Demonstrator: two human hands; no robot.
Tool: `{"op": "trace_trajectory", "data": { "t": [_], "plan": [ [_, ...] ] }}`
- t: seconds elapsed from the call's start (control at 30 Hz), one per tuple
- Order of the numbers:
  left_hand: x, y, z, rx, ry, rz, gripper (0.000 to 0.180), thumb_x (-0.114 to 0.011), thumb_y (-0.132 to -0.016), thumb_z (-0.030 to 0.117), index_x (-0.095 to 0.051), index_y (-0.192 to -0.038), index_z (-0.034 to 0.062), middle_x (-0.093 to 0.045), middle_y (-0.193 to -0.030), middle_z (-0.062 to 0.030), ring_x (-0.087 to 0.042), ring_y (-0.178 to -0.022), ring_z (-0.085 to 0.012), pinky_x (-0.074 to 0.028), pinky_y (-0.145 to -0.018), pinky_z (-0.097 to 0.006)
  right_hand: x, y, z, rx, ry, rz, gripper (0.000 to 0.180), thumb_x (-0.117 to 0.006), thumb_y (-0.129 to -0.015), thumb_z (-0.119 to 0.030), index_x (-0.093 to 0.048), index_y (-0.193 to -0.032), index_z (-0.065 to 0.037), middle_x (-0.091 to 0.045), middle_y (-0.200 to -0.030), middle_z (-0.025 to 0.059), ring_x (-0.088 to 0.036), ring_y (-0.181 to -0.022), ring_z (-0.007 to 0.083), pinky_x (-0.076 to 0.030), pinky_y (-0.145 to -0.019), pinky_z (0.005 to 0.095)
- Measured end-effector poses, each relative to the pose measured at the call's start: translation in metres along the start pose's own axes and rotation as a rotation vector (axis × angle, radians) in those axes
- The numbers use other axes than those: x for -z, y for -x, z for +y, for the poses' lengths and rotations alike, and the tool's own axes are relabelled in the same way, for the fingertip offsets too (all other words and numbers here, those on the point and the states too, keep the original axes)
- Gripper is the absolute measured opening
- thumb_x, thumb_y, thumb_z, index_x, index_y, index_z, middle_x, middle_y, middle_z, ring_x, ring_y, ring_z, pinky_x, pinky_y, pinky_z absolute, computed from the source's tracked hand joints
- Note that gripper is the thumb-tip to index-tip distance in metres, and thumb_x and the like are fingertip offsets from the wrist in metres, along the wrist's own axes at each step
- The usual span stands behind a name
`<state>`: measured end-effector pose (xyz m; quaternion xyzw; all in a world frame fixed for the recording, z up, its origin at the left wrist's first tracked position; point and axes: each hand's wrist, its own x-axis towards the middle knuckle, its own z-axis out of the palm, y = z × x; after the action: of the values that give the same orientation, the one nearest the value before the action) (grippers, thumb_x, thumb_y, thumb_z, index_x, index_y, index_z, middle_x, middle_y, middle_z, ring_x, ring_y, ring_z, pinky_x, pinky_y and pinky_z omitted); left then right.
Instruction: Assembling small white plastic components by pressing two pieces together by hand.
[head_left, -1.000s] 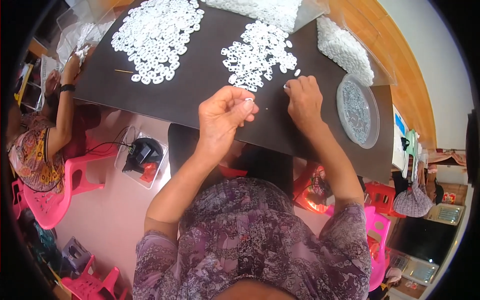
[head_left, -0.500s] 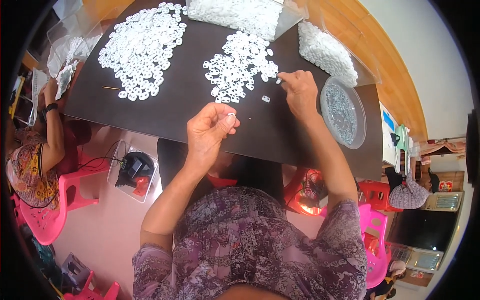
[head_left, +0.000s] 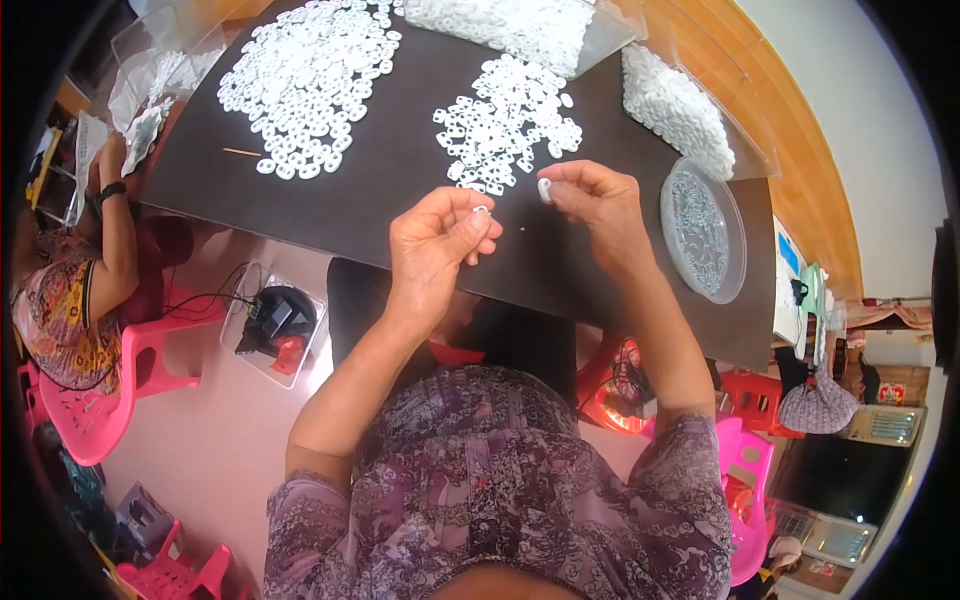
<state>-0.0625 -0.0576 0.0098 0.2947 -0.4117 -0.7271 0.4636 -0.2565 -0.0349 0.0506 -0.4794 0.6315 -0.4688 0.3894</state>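
Note:
My left hand is over the near edge of the dark table, thumb and fingertips pinching a small white plastic piece, mostly hidden by the fingers. Across from it, my right hand grips a white oval plastic piece between thumb and forefinger. The two pieces are apart, roughly level with each other. Just beyond my hands spreads a loose heap of small white pieces with holes. A larger heap of white oval pieces lies farther left.
A round clear tub of small metal parts stands at right. Clear bins of white pieces line the far side. A thin yellow stick lies by the left heap. Another person sits at far left on a pink chair.
My right hand has come from the middle heap toward my left hand, now with the white oval piece in its fingertips. The left hand keeps its pinch. The whole view has shifted slightly.

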Motion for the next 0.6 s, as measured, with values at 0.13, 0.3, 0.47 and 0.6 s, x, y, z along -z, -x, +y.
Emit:
{"op": "trace_trajectory", "data": {
  "t": [0.13, 0.3, 0.47, 0.6],
  "plan": [
    [-0.003, 0.001, 0.004, 0.009, 0.026, 0.009, 0.013, -0.059, -0.088, 0.007, -0.060, -0.096, -0.0028, -0.065, -0.076, -0.0090, -0.058, -0.061, -0.0091, -0.044, -0.054, -0.019, -0.014, 0.005, -0.007, -0.055, -0.132, -0.071, 0.015, -0.065, -0.080, -0.007, -0.067, -0.094, -0.001, -0.064, -0.075, 0.0017, -0.053, -0.064, 0.0044, -0.038, -0.056, 0.0180],
    [-0.001, 0.001, 0.004, 0.003, 0.042, 0.022, 0.013, -0.059, -0.087, 0.006, -0.059, -0.097, -0.0030, -0.065, -0.077, -0.0092, -0.058, -0.061, -0.0092, -0.044, -0.054, -0.019, -0.026, 0.006, -0.008, -0.013, -0.125, -0.112, 0.016, -0.065, -0.080, -0.006, -0.067, -0.095, 0.000, -0.064, -0.076, 0.0017, -0.053, -0.064, 0.0047, -0.039, -0.056, 0.0183],
    [0.001, 0.004, 0.002, -0.002, 0.027, 0.032, 0.015, -0.059, -0.087, 0.007, -0.060, -0.099, -0.0031, -0.065, -0.078, -0.0088, -0.058, -0.061, -0.0086, -0.044, -0.054, -0.019, -0.031, 0.007, -0.005, 0.015, -0.113, -0.083, 0.015, -0.065, -0.079, -0.005, -0.068, -0.094, -0.001, -0.064, -0.076, 0.0011, -0.053, -0.065, 0.0053, -0.040, -0.057, 0.0188],
    [0.001, 0.004, 0.000, -0.049, -0.056, 0.057, 0.015, -0.059, -0.087, 0.007, -0.060, -0.099, -0.0021, -0.065, -0.078, -0.0078, -0.058, -0.061, -0.0081, -0.043, -0.054, -0.018, -0.022, -0.002, 0.020, 0.213, 0.231, 0.094, 0.013, -0.065, -0.079, -0.005, -0.067, -0.090, 0.000, -0.063, -0.075, 0.0005, -0.054, -0.065, 0.0075, -0.042, -0.059, 0.0218]
  ]
}}
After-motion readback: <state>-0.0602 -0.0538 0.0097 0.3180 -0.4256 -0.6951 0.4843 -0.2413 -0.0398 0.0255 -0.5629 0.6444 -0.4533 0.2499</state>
